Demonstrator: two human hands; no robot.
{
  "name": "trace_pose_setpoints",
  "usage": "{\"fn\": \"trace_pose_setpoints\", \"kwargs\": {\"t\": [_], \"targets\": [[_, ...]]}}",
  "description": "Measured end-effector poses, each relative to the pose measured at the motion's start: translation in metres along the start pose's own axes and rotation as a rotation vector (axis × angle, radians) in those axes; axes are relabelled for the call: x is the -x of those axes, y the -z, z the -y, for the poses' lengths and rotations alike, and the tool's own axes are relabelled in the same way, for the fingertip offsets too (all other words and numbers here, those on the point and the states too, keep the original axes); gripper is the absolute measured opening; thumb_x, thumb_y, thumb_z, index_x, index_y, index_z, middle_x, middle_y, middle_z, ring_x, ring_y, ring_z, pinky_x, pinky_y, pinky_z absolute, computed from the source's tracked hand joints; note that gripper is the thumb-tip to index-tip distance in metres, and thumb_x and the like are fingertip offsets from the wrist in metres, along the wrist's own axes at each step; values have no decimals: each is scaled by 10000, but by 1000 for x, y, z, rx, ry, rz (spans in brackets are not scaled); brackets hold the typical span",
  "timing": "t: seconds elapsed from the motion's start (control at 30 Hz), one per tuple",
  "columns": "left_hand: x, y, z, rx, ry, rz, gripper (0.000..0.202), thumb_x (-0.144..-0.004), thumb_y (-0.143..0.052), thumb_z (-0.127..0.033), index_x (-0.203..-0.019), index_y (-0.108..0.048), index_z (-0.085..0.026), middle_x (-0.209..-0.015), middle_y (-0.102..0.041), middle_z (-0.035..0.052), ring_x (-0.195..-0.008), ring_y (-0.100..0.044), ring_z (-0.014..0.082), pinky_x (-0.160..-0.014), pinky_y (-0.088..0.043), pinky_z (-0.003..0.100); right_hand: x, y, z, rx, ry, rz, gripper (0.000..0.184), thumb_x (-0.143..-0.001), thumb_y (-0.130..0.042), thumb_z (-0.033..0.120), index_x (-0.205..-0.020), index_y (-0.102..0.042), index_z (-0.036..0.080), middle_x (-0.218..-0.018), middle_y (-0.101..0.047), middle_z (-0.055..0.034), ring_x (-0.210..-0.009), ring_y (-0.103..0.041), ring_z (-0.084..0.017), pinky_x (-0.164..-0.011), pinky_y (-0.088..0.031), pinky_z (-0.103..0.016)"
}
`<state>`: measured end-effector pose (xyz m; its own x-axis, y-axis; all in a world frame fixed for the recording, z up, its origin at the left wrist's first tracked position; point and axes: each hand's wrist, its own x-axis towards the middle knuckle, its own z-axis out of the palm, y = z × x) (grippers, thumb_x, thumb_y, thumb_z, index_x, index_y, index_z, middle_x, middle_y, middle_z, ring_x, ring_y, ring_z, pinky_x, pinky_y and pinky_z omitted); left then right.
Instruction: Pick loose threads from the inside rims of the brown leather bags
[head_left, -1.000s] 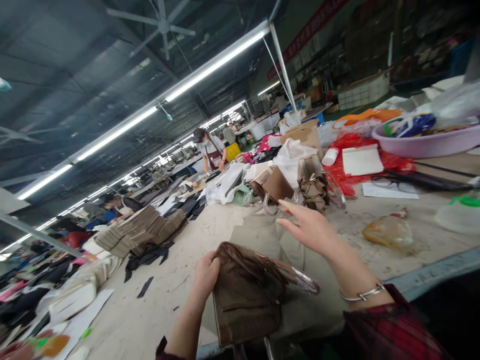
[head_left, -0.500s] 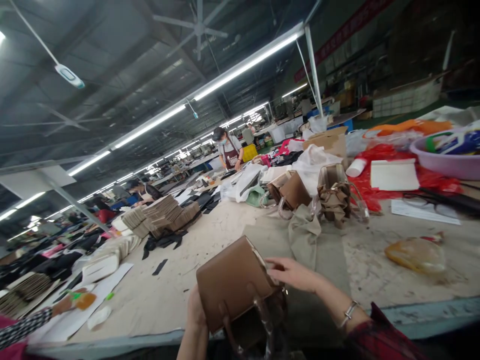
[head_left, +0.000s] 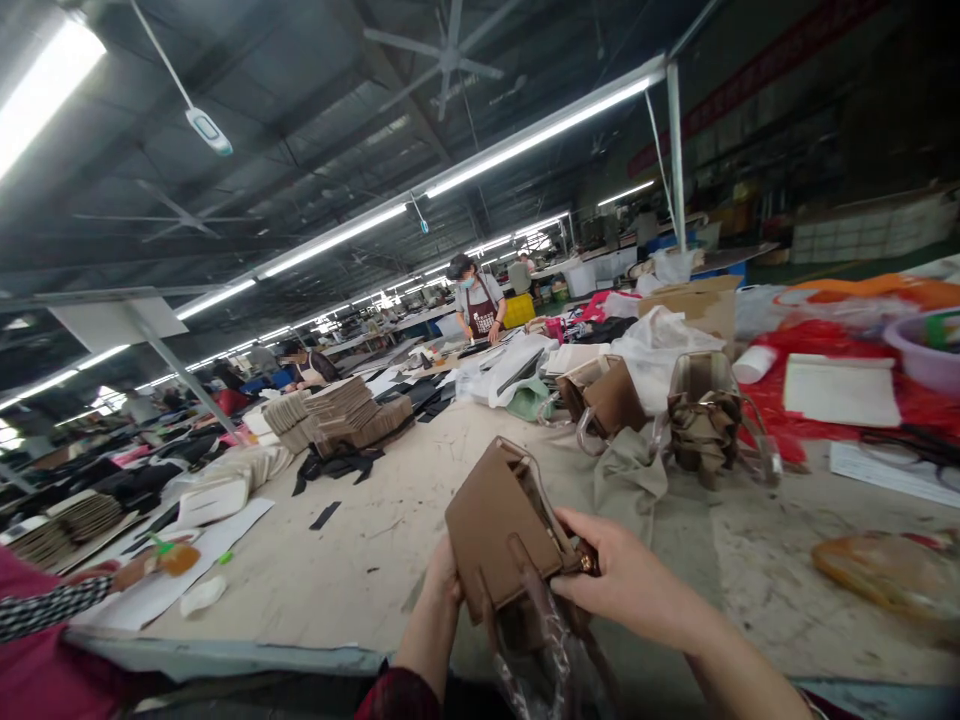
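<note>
Tilted on its side above the table's near edge is a brown handbag (head_left: 495,530), its handles hanging toward me in clear plastic wrap. My left hand (head_left: 444,578) grips the bag's left side, with its fingers partly hidden behind the panel. At the bag's right side, my right hand (head_left: 611,565) is closed on its edge near a small shiny metal fitting. Two more brown bags stand farther back on the table: one brown bag (head_left: 607,395) with plastic-covered handles, and another bag (head_left: 703,410) with its crumpled lining pulled out.
Stacked beige panels (head_left: 349,415) and black strips lie at the left on the table (head_left: 330,570). A co-worker's hand (head_left: 139,568) holds an orange glue bottle (head_left: 178,558). A red plastic bag (head_left: 817,345), a purple basin (head_left: 922,350) and a plastic pouch (head_left: 885,575) are at the right.
The handbag has turned so its opening side shows more. My right hand has moved from reaching at the opening to gripping the bag's edge. The view has shifted left.
</note>
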<state>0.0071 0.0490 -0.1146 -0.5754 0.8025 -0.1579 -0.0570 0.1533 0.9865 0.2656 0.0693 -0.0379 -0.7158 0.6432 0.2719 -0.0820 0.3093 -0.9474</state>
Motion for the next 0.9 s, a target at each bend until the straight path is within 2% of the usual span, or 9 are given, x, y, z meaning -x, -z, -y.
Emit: {"fn": "trace_pose_setpoints", "kwargs": {"t": [0.17,0.23,0.33,0.4,0.47,0.57,0.67,0.77,0.9], "targets": [[2,-11,0,57,-40,-125,441,-925,-392,-381,-1290,-471,-145,-1339,-545,196,-1195,-580,244,-973,-490,406,-5,-1,-7,416,-42,-203,731,-659,-506,50,-1381,-488,162,-1157,-649,-76,-1002,-609,-225,-899,-473,-326],[25,-14,2,72,-144,-58,527,-930,-371,-463,-1382,-383,-191,-1484,-403,134,-1343,-432,211,-1072,-406,355,-11,-3,-14,481,-41,-196,745,-633,-490,24,-1364,-508,165,-1180,-634,-89,-1054,-590,-231,-937,-453,-336],[69,-28,9,-109,-402,182,914,-745,-667,-524,-1481,-236,-196,-1568,-245,108,-1449,-205,276,-1175,-238,391,-18,-2,-20,495,-38,-213,727,-627,-495,19,-1335,-534,180,-1178,-623,-83,-1052,-585,-225,-935,-453,-333],[90,-43,14,-313,-463,261,1202,-598,-816,-446,-1519,-93,-173,-1586,-162,138,-1459,-130,334,-1195,-164,444,-20,2,-21,472,-55,-222,715,-636,-513,31,-1334,-532,189,-1181,-615,-77,-1032,-588,-223,-908,-467,-329],[100,-59,16,-433,-453,260,1318,-549,-856,-367,-1522,5,-146,-1593,-87,159,-1464,-71,346,-1201,-132,455,-19,10,-21,458,-80,-221,689,-662,-542,60,-1337,-528,196,-1210,-598,-78,-1042,-582,-229,-902,-470,-337],[99,-74,13,-509,-489,198,1122,-681,-749,-286,-1522,-18,-149,-1602,-4,134,-1474,7,308,-1207,-95,449,-13,24,-22,479,-81,-190,645,-712,-617,155,-1347,-518,201,-1292,-546,-90,-1109,-548,-248,-936,-452,-361],[92,-74,4,-581,-576,172,878,-737,-599,-136,-1508,-185,-202,-1609,58,65,-1477,8,282,-1208,-95,446,-6,36,-25,515,-70,-82,671,-722,-681,253,-1366,-498,203,-1362,-486,-102,-1135,-532,-257,-931,-452,-358],[84,-59,-7,-611,-605,233,905,-659,-518,-15,-1498,-245,-217,-1613,13,30,-1477,-51,269,-1211,-124,413,-3,37,-26,556,-85,-22,673,-703,-678,229,-1352,-502,211,-1271,-555,-86,-1017,-579,-230,-842,-472,-323],[70,-23,-24,-537,-521,401,981,-667,-435,18,-1533,-35,-211,-1580,-220,43,-1439,-248,222,-1199,-201,390,-5,21,-21,664,-116,-35,421,-675,-577,129,-1084,-605,228,-940,-645,-12,-796,-583,-179,-693,-420,-275]]}}
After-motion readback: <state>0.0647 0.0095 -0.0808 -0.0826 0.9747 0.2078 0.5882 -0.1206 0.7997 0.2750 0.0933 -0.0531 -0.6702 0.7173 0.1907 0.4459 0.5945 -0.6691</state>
